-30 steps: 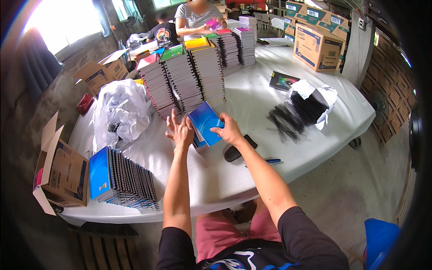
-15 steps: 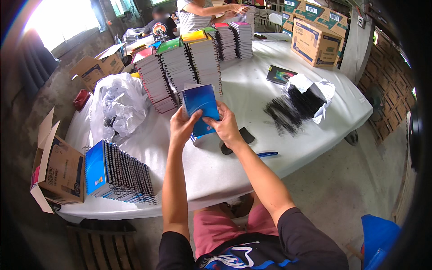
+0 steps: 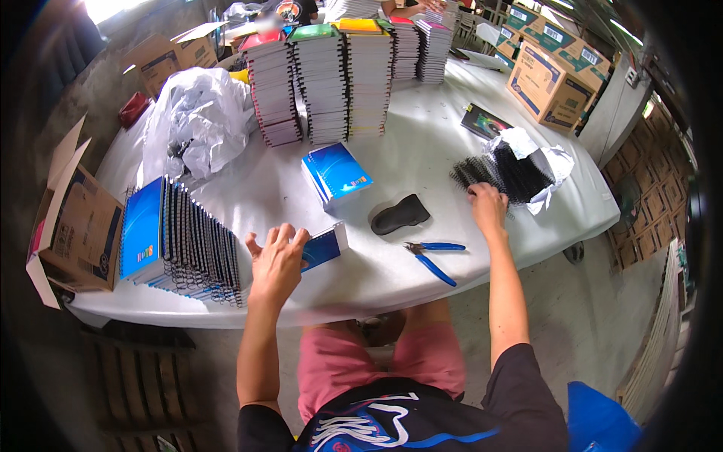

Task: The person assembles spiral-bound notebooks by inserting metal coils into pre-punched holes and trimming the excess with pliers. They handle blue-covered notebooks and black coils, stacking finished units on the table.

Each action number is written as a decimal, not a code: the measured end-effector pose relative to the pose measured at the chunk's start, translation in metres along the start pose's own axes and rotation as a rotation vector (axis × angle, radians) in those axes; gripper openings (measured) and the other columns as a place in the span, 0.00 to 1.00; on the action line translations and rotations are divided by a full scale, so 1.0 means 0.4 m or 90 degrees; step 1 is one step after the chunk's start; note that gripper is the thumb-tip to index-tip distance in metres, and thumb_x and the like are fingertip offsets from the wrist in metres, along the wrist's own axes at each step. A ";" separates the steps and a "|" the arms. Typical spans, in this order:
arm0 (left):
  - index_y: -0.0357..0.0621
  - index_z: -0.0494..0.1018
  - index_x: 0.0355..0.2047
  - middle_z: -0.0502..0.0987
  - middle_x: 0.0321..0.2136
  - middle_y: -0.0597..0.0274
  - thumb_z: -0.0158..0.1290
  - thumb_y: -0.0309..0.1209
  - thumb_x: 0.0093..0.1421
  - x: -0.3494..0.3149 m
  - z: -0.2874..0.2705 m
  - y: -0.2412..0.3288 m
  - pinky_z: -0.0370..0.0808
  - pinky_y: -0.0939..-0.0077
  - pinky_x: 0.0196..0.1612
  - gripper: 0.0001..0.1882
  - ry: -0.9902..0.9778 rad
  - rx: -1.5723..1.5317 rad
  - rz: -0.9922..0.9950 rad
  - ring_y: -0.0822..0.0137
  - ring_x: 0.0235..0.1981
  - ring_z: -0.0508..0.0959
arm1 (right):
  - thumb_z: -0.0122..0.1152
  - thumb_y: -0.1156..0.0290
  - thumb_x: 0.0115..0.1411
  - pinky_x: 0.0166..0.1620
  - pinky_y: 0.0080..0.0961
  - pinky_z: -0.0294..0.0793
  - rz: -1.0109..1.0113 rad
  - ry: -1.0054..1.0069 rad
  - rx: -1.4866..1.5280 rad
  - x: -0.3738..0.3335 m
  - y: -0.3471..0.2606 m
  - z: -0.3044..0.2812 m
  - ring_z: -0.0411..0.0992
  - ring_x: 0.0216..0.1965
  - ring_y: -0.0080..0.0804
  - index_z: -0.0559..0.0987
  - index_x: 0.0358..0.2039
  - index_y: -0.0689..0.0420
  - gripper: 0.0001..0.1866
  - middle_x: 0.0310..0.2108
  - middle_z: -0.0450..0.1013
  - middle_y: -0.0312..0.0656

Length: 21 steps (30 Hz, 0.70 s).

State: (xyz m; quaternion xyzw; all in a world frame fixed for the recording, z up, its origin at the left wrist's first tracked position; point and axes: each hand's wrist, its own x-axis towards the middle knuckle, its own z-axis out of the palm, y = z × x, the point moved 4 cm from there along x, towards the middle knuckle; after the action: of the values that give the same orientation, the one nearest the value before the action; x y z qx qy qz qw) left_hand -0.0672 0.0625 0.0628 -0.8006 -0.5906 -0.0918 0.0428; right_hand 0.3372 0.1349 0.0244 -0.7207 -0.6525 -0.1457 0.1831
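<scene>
A small blue-covered notebook (image 3: 324,250) is near the table's front edge, and my left hand (image 3: 276,260) is closed at its left end, partly covering it. My right hand (image 3: 489,202) reaches into a pile of black spiral binding coils (image 3: 520,173) on crumpled white paper, its fingertips closed among them. Farther back sits a short stack of blue notebooks (image 3: 337,170). Between my hands are blue-handled pliers (image 3: 437,256), jaws to the left, and a black pouch (image 3: 399,215). At left stands a row of spiral-bound blue notebooks (image 3: 181,241).
Tall stacks of bound books (image 3: 320,83) stand at the back. A white plastic bag (image 3: 196,120) bulges at left, beside an opened carton (image 3: 83,226). More cartons (image 3: 550,83) sit at the far right, and a dark flat box (image 3: 484,120) lies behind the coils.
My hands, together on a blue notebook before, have parted. The left has come down nearer with a notebook; the right has moved to the coils. The pliers and short stack now show fully.
</scene>
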 end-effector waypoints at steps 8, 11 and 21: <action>0.61 0.65 0.49 0.64 0.41 0.68 0.61 0.39 0.44 -0.057 0.049 0.085 0.39 0.36 0.57 0.29 0.222 0.141 -0.072 0.67 0.52 0.63 | 0.53 0.74 0.58 0.43 0.34 0.67 -0.138 0.145 0.271 -0.004 -0.209 -0.200 0.67 0.39 0.39 0.76 0.46 0.52 0.14 0.33 0.67 0.42; 0.63 0.66 0.46 0.61 0.44 0.66 0.61 0.52 0.41 -0.051 0.055 0.081 0.37 0.24 0.53 0.31 0.210 0.067 -0.124 0.62 0.55 0.59 | 0.56 0.74 0.56 0.43 0.32 0.67 -0.264 0.063 0.421 -0.045 -0.338 -0.218 0.66 0.40 0.37 0.76 0.45 0.52 0.15 0.32 0.65 0.42; 0.48 0.67 0.29 0.60 0.43 0.57 0.62 0.63 0.32 -0.012 0.091 0.138 0.50 0.31 0.47 0.35 0.414 -0.066 -0.263 0.52 0.54 0.56 | 0.58 0.75 0.57 0.37 0.21 0.73 0.024 -0.017 0.598 0.051 -0.155 -0.031 0.75 0.31 0.24 0.75 0.45 0.61 0.15 0.32 0.77 0.43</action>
State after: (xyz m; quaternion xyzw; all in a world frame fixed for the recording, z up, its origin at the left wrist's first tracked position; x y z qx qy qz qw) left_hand -0.0126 0.0480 0.0284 -0.5949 -0.6895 -0.3776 0.1680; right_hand 0.2782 0.1524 0.0492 -0.5733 -0.6368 0.1783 0.4838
